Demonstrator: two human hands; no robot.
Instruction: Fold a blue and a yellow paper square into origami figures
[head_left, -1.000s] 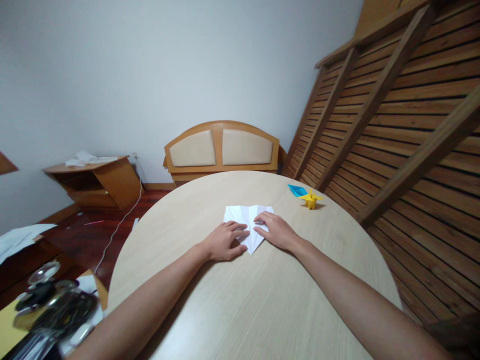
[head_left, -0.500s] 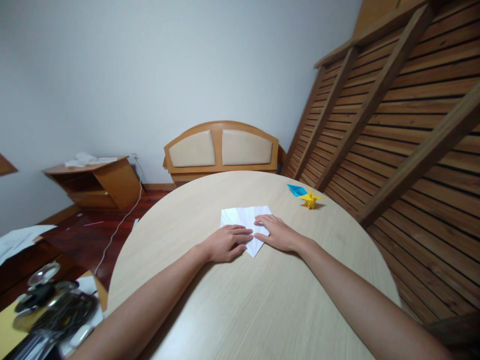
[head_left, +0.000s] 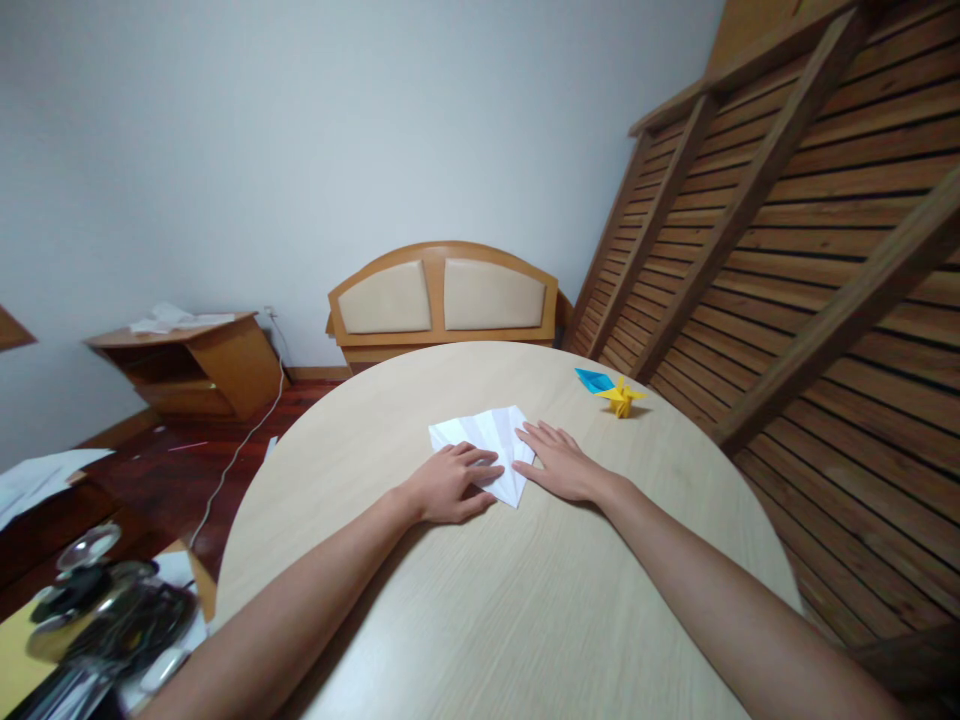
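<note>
Head view: the folded white paper sheet with fan-like creases (head_left: 484, 440) lies flat on the round pale wooden worktop (head_left: 487, 600), near its middle. Compared with a second ago, the paper has turned anticlockwise, so its wide edge now points further left and its narrow tip sits between the two hands. The left hand (head_left: 450, 485) rests palm down with fingers loosely extended, pressing the paper's near-left part. The right hand (head_left: 559, 465) has spread flatter, fingers splayed wide; its fingertips touch the paper's right edge while the palm lies on bare worktop. Neither hand grips anything. Well apart to the right, near the worktop's far edge, a small yellow origami figure (head_left: 621, 397) stands just beside a blue folded paper piece (head_left: 594, 380).
</note>
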